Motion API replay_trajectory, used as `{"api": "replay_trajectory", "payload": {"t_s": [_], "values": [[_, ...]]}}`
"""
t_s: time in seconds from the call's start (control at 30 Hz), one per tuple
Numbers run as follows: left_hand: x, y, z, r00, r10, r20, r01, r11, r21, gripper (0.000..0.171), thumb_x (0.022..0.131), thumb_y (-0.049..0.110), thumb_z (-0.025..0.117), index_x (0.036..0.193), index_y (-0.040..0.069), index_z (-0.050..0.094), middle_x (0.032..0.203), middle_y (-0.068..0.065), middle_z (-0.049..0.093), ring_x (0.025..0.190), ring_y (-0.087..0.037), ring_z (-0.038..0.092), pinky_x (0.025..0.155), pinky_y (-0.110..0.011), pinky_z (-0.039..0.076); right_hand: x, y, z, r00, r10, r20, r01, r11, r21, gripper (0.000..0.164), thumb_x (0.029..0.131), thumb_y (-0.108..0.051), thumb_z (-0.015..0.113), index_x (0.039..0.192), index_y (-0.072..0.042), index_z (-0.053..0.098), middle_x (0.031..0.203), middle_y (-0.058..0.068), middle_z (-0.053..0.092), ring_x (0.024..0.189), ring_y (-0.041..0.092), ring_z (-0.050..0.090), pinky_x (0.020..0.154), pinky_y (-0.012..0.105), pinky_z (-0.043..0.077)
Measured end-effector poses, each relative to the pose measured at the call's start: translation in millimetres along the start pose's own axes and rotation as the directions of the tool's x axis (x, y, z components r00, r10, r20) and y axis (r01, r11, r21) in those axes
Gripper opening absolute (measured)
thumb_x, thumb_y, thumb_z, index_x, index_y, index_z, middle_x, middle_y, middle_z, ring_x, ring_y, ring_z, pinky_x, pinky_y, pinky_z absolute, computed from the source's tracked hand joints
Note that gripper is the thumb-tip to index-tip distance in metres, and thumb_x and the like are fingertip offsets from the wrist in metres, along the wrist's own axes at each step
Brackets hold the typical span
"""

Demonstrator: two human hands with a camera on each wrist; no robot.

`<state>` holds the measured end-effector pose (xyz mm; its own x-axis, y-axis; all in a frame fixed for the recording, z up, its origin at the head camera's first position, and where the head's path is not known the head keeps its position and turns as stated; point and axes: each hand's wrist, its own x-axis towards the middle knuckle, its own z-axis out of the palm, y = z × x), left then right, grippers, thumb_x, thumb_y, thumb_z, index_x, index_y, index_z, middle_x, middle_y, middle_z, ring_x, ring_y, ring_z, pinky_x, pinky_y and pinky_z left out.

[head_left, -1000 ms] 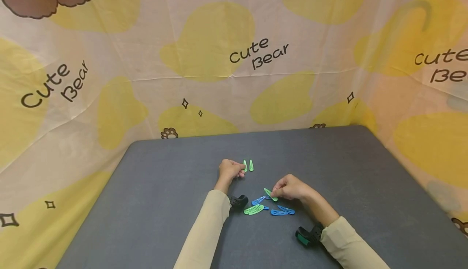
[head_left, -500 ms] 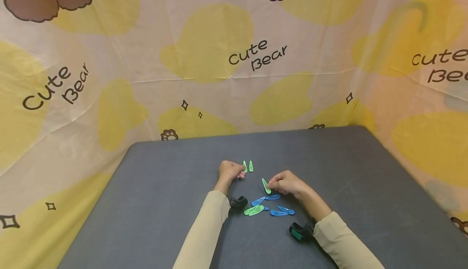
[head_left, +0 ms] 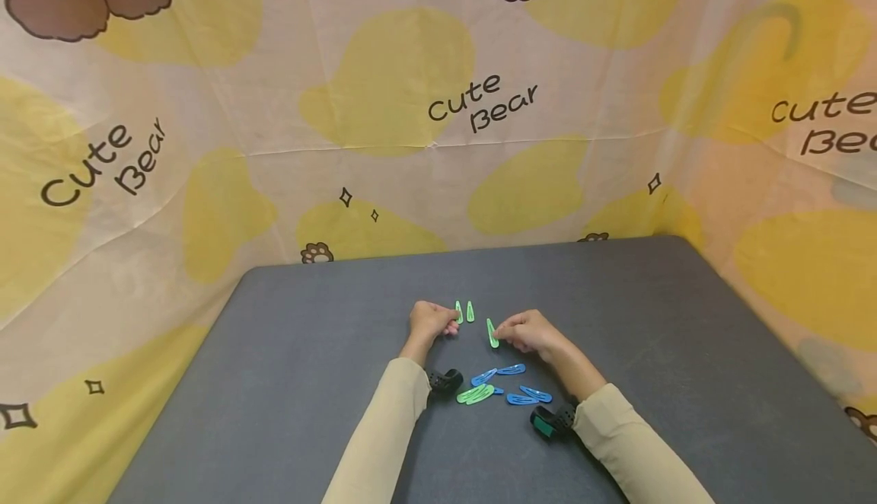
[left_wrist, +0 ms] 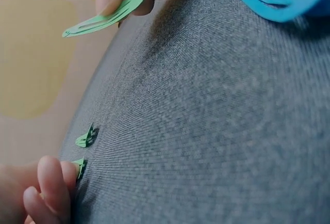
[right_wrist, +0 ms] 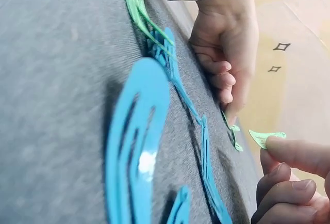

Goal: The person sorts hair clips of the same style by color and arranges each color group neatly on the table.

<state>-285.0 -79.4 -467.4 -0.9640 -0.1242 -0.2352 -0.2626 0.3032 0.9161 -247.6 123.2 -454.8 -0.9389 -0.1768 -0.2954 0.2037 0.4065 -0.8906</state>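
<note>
My right hand (head_left: pixel 536 332) pinches a green snap hair clip (head_left: pixel 491 332) between thumb and fingers, raised over the table in the left wrist view. My left hand (head_left: pixel 428 321) has its thumb and fingertips on another green hair clip (head_left: pixel 459 311), whose lower part they cover. Just right of that clip lies a second green one (head_left: pixel 470 311), pointed end away from me. The left wrist view shows the held clip (left_wrist: pixel 111 16) in profile, with the left-hand fingers (left_wrist: pixel 54 185) low at the left edge.
Nearer me lie several blue hair clips (head_left: pixel 524 399) and a pair of overlapping green clips (head_left: pixel 476 393) on the grey table (head_left: pixel 308 382). A patterned cloth (head_left: pixel 384 108) hangs behind the table. Each wrist wears a black camera strap (head_left: pixel 447 380).
My right hand has carried its green clip away from the blue clips, farther back and left, turning it more upright in view. The left hand stays at its clip.
</note>
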Motion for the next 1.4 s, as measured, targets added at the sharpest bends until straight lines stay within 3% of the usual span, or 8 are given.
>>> {"api": "replay_trajectory", "payload": {"t_s": [0.5,1.07,1.4], "values": [[1.2,-0.6,0.8,1.0,0.002,-0.011,-0.002,1.0,0.011,0.014,0.08,0.006,0.072,0.083,-0.007,0.072,0.043,0.007,0.055,0.035,0.001,0.053,0.039,-0.012,0.04,16.2,-5.9,3.3,0.998,0.05,-0.04,-0.047,0.997,0.068,0.013,0.083,-0.016,0.071,0.084,-0.003,0.071,0.053,-0.007,0.045,0.049,0.007,0.037,0.049,0.022,0.03],[1.3,-1.9,0.8,1.0,0.001,-0.003,-0.001,1.0,0.001,0.014,0.08,0.005,0.072,0.084,-0.009,0.072,0.043,0.007,0.055,0.034,0.001,0.053,0.039,-0.013,0.042,29.8,-12.4,4.7,0.993,0.072,-0.098,-0.065,0.996,0.069,0.012,0.081,-0.015,0.071,0.079,-0.003,0.069,0.051,-0.007,0.045,0.045,0.005,0.036,0.047,0.022,0.029],[0.4,-0.9,-0.4,1.0,0.014,-0.006,-0.014,1.0,0.004,0.014,0.08,0.005,0.072,0.083,-0.009,0.071,0.043,0.007,0.055,0.035,0.001,0.053,0.039,-0.013,0.041,39.8,-15.2,7.2,0.985,0.126,-0.121,-0.118,0.991,0.067,0.013,0.082,-0.015,0.072,0.073,-0.007,0.066,0.048,-0.007,0.044,0.044,0.006,0.035,0.046,0.022,0.028]]}}
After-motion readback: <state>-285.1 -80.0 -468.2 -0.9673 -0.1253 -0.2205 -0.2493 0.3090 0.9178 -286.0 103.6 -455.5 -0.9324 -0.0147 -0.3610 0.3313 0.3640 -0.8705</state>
